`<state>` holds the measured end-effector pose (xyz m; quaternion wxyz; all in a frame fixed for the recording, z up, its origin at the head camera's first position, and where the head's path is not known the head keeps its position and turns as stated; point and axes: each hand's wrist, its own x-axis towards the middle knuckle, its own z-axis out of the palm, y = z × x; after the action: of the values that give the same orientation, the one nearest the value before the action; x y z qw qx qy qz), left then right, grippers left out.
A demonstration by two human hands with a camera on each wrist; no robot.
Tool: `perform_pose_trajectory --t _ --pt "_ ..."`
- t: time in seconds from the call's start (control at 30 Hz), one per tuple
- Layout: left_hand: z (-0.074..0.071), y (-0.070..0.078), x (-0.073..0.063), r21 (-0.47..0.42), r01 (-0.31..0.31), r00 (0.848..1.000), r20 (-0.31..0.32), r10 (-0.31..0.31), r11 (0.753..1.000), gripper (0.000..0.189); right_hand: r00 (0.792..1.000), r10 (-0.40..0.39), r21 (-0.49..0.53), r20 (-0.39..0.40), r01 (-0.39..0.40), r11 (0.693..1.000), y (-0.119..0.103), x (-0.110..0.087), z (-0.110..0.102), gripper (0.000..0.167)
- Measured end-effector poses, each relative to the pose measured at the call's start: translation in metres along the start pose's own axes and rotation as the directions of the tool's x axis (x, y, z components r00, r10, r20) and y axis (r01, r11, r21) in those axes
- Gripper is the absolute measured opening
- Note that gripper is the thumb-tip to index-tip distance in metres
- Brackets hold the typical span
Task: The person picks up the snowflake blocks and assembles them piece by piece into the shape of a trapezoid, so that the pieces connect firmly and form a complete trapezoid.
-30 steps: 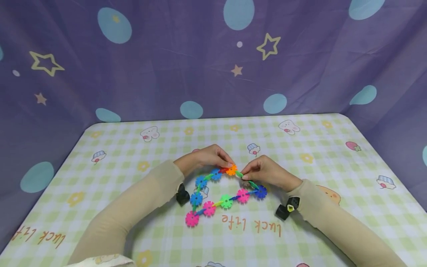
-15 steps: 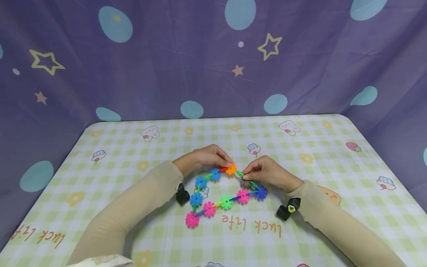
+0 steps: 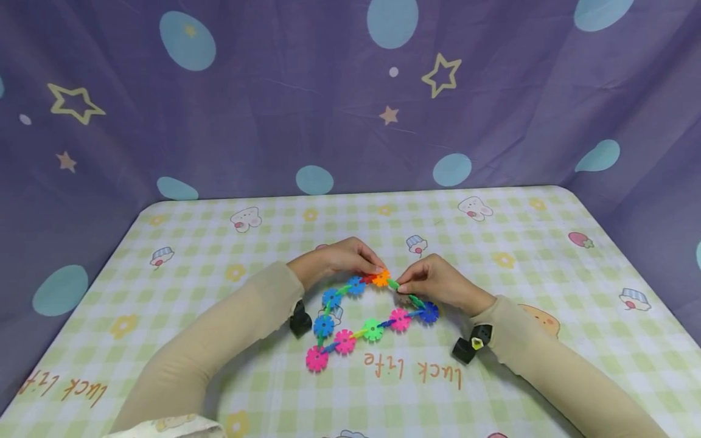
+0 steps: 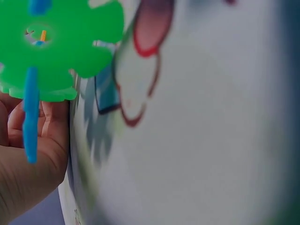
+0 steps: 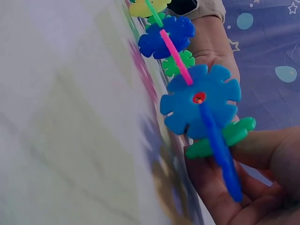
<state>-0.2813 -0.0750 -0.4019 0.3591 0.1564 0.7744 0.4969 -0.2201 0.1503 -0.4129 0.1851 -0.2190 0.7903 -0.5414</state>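
A string of interlocking notched plastic discs, snowflake building pieces, forms a loop on the tablecloth. At its far side my left hand (image 3: 347,255) pinches an orange disc (image 3: 381,278) between thumb and fingers. My right hand (image 3: 438,283) pinches a green disc (image 3: 393,284), seen edge-on right beside the orange one. Nearer lie a pink disc (image 3: 317,359), a light green disc (image 3: 373,329) and a dark blue disc (image 3: 429,312). The right wrist view shows thumb and fingers round a green disc (image 5: 236,133), behind a blue disc (image 5: 176,108). Close discs partly hide the left hand in its wrist view.
A checked tablecloth (image 3: 219,340) with printed cartoons covers the table. Purple fabric (image 3: 285,109) hangs behind its far edge and at the sides. Black wrist cameras sit under both sleeves; the left one (image 3: 300,319) is close to the loop's blue discs.
Since half a second ago, the orange disc has come slightly closer to the green disc in my right hand. Both hands keep their grips.
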Motion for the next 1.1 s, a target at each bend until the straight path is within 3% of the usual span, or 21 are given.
perform_pose_trajectory --t 0.27,0.53,0.73,1.1 --pt "0.0018 0.0007 0.0019 -0.007 0.012 0.999 -0.031 -0.012 1.000 0.020 0.999 0.006 -0.031 -0.045 -0.007 0.999 0.0028 0.0012 0.0014 0.011" --pt "0.0031 0.0018 0.0000 -0.149 0.057 0.995 -0.078 -0.070 0.987 0.022 0.994 -0.028 -0.038 -0.110 0.024 0.999 0.0003 0.0013 0.0037 0.011" --pt "0.0045 0.0011 -0.0005 -0.213 0.059 0.991 -0.101 -0.082 0.975 0.022 0.991 -0.024 -0.036 -0.135 0.019 0.999 -0.0016 0.0009 0.0048 0.012" --pt "0.0078 0.0008 -0.0004 -0.174 0.030 0.990 -0.129 -0.053 0.984 0.021 0.989 -0.042 -0.075 -0.144 0.031 0.997 -0.0013 0.0008 0.0075 0.010"
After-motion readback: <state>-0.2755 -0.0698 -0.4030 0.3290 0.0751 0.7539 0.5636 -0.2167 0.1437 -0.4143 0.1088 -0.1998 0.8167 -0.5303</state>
